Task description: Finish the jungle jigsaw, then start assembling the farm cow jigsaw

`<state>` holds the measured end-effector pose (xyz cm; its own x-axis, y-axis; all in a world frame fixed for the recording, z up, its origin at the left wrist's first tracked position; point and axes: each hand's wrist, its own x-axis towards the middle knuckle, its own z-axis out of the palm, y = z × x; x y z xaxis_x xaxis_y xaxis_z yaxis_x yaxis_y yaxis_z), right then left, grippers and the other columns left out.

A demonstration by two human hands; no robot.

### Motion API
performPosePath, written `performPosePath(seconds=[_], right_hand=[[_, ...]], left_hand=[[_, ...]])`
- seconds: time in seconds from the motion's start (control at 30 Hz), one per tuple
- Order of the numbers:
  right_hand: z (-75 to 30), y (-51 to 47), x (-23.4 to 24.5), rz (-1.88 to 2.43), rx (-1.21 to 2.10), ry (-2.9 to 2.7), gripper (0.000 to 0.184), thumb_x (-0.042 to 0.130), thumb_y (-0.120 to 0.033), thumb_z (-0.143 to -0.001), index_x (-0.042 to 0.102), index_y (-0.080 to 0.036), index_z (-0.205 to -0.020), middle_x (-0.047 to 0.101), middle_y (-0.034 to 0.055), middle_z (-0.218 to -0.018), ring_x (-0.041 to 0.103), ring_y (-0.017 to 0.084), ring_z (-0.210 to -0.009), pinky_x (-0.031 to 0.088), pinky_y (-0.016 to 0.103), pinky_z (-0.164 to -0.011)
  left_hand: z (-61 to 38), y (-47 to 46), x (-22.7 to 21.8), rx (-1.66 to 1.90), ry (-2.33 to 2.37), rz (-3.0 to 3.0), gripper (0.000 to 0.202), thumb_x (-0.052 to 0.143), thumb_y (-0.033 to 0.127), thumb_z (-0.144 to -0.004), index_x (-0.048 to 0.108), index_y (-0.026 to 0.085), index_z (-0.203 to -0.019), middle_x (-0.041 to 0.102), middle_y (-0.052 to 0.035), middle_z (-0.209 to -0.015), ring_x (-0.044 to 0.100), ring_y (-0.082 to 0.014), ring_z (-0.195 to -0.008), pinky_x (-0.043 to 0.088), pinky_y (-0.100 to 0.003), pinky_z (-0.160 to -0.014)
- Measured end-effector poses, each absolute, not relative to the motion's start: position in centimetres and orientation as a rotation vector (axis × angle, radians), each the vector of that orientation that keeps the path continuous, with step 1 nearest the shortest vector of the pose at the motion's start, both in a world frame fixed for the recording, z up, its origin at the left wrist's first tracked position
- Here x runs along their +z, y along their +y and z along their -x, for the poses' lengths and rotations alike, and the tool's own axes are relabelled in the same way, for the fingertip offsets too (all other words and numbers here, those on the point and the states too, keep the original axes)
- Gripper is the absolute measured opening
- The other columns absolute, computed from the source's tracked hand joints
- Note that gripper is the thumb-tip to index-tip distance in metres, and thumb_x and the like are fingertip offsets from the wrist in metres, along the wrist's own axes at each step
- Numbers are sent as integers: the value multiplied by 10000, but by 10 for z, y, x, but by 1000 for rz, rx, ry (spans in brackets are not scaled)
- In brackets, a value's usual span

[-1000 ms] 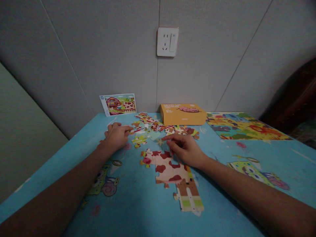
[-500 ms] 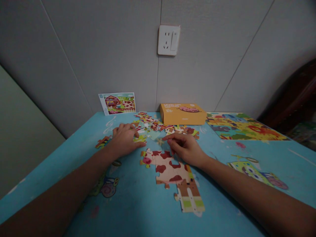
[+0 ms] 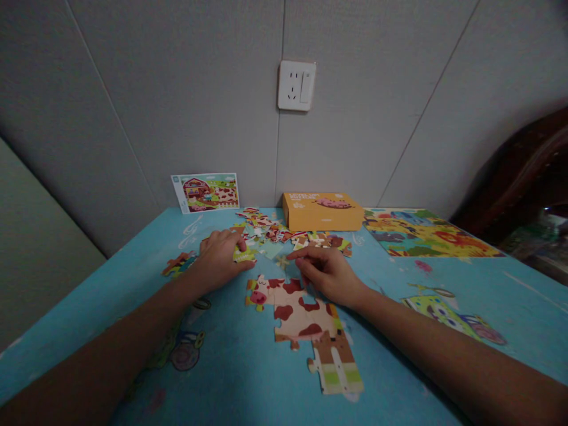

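Observation:
A partly joined cow puzzle (image 3: pixel 302 313) lies on the blue cartoon table (image 3: pixel 248 378). My right hand (image 3: pixel 326 273) rests at its upper right edge, fingers curled and pressing on the joined pieces. My left hand (image 3: pixel 219 258) lies to the left, fingers bent over a green-yellow loose piece (image 3: pixel 244 255) which it grips against the table. A heap of loose pieces (image 3: pixel 275 231) sits just beyond both hands.
An orange puzzle box (image 3: pixel 322 211) stands by the wall. A reference picture card (image 3: pixel 206 191) leans on the wall at left. A finished colourful puzzle (image 3: pixel 421 234) lies at right. A stray piece (image 3: pixel 177 263) lies left of my left hand. A dark wooden chair back (image 3: pixel 519 177) is at far right.
My left hand moved right from the pile's left edge onto the green-yellow piece and drew it toward the cow puzzle. My right hand stayed at the puzzle's edge.

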<state>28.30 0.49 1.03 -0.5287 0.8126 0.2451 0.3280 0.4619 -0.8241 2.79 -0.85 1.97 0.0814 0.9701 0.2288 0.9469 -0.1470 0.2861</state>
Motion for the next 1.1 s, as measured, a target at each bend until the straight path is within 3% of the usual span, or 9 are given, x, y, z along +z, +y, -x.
performPosePath(seconds=[0.13,0.33,0.4,0.47,0.53,0.63,1.1], right_hand=[[-284,7,9,937,977,-2061,328,524,-354,-881,710,-126,-1027,547,-18,-554,426,84,-464,316,232,-454],[-277,1,13,891,963,-2052,376,674,-400,-823,672,-171,-1121,676,38,-853,517,80,-538,403,228,-489],[-272,-2,12,894,1048,-2030,305,665,-400,-829,687,-154,-1006,655,21,-742,522,87,-523,399,225,-475],[-269,-4,11,924,1121,-1977,253,631,-398,-847,670,-148,-866,600,-4,-619,505,91,-498,370,220,-451],[-267,-2,10,949,1134,-1905,246,617,-389,-850,634,-153,-783,565,-17,-583,477,85,-483,342,219,-442],[-268,2,10,964,1090,-1822,237,641,-370,-822,604,-159,-720,563,-15,-613,460,81,-507,347,225,-470],[-268,3,8,997,1140,-1905,280,586,-400,-846,581,-162,-700,551,-16,-583,453,88,-506,342,231,-479]], left_hand=[[-36,-14,25,906,1731,-2287,79,567,269,-830,550,210,-881,668,-47,-984,603,-252,-975,441,-394,-910],[-58,-35,24,1125,1294,-2263,197,475,328,-936,560,218,-1075,657,-49,-1066,618,-206,-988,487,-314,-838],[-63,-39,20,1101,1222,-2213,257,470,328,-944,524,218,-1170,645,-69,-1115,621,-207,-1007,500,-304,-800],[-64,-39,17,1088,1207,-2096,319,493,346,-939,481,217,-1231,658,-58,-1019,643,-188,-874,506,-287,-700],[-63,-36,16,1106,1210,-1973,317,522,357,-929,493,207,-1207,658,-24,-882,637,-164,-747,497,-272,-635],[-60,-29,18,1174,1226,-1898,246,576,334,-896,567,187,-1093,665,-6,-813,655,-158,-765,516,-273,-694],[-53,-23,21,1265,1506,-1984,314,560,346,-856,705,150,-1054,718,-31,-818,653,-170,-733,500,-280,-702]])
